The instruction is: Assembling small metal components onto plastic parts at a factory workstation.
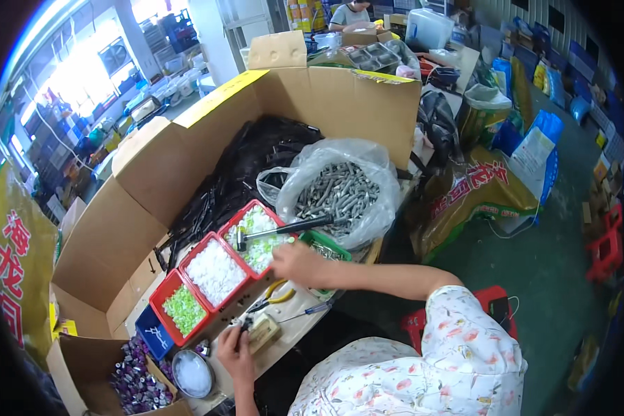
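My left hand (234,353) is closed at the edge of a beige block (264,333), its fingertips pinching a small dark part (247,324). My right hand (299,265) reaches over the near corner of a red tray of white and green pieces (255,229), fingers curled together; what they hold, if anything, is hidden. A hammer (284,231) lies across that tray. Beside my right hand is a green tray (324,246) of small metal parts. Pliers with yellow handles (279,294) and a screwdriver (308,310) lie between my hands.
Red trays hold white pieces (216,272) and green pieces (184,310). A clear bag of grey metal parts (340,194) and black plastic (236,170) sit behind, within a cardboard wall (353,104). Purple-and-silver parts (140,378) fill a box near a metal bowl (193,373). Another person (352,15) is far off.
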A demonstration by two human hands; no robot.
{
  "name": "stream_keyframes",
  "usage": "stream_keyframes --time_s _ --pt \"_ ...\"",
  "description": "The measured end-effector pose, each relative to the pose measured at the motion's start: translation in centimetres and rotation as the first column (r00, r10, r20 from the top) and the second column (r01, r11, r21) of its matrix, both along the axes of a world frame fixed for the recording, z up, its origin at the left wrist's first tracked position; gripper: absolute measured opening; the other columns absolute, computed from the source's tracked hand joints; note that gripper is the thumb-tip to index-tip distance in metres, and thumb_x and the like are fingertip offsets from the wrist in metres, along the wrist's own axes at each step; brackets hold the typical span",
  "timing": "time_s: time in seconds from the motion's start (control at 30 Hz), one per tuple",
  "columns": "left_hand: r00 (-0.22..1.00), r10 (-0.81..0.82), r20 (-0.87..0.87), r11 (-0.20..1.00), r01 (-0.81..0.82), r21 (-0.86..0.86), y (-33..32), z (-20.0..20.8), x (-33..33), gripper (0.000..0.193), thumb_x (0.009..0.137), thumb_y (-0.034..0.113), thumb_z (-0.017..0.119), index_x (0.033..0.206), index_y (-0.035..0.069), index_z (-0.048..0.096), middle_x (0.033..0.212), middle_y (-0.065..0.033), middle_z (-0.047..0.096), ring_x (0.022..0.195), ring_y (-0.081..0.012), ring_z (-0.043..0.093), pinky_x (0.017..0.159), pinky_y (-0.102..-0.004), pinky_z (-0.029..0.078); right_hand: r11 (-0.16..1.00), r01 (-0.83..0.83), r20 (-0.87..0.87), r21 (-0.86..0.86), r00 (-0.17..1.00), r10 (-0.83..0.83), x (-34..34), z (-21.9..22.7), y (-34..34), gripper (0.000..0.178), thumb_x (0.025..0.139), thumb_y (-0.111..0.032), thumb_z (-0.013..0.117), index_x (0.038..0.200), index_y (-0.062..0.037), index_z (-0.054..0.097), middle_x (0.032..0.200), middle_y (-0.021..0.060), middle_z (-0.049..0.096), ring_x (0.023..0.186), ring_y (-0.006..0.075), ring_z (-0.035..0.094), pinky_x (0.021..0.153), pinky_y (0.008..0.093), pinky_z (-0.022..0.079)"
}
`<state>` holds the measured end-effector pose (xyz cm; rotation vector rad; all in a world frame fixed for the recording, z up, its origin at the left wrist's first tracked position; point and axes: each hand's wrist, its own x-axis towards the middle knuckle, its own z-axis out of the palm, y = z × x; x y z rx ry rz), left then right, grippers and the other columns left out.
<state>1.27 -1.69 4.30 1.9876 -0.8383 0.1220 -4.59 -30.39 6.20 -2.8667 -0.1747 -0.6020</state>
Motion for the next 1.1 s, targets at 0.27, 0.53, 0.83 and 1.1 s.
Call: stream_keyframes --time_s 0.27,0.53,0.83,1.1 --pt "0.532 -0.303 -0.791 0.685 -0.455 -0.569 1.0 -1.7 3.8 0.033 0.100 0.029 0.054 0.125 0.009 0.057 0.096 -0.0025 0.064 0.083 -0.0143 0.062 0.071 -0.0287 0.051 0.952 -0.007 -0.011 -0.307 1.000 0.003 -2.5 -4.9 4.0 0.015 0.077 -0.014 0.061 0.090 -0.0080 0.065 0.095 0.0065 0.061 0.100 0.0220 0.057 0.076 0.0413 0.044" --pt "0.441 -0.290 -0.850 0.740 -0.460 -0.491 -1.1 1.2 1.5 0.027 0.098 0.021 0.060 0.116 0.001 0.060 0.085 -0.0041 0.062 0.072 -0.0140 0.061 0.063 -0.0255 0.049 0.947 -0.069 -0.284 -0.312 0.959 -0.024 0.0 -1.0 3.6 0.019 0.076 -0.012 0.060 0.093 -0.0045 0.063 0.101 0.0108 0.055 0.101 0.0247 0.053 0.083 0.0417 0.042" --pt "0.469 -0.273 -0.840 0.778 -0.405 -0.480 0.2 0.6 0.3 0.032 0.098 0.021 0.058 0.120 -0.002 0.057 0.085 -0.0056 0.063 0.070 -0.0158 0.065 0.068 -0.0278 0.056 0.988 -0.146 -0.260 -0.042 0.957 0.130 2.4 -2.8 4.8 0.014 0.074 -0.009 0.059 0.084 -0.0007 0.065 0.104 0.0173 0.053 0.096 0.0307 0.052 0.074 0.0416 0.041" --pt "0.575 -0.190 -0.796 0.844 -0.319 -0.432 -0.4 0.7 0.8 0.029 0.095 0.012 0.061 0.120 -0.002 0.061 0.097 -0.0078 0.068 0.080 -0.0141 0.067 0.072 -0.0261 0.054 0.890 -0.020 -0.343 0.455 0.919 0.196 2.8 -1.3 4.1 0.014 0.075 -0.007 0.057 0.080 0.0049 0.063 0.093 0.0193 0.055 0.095 0.0368 0.056 0.082 0.0470 0.045"
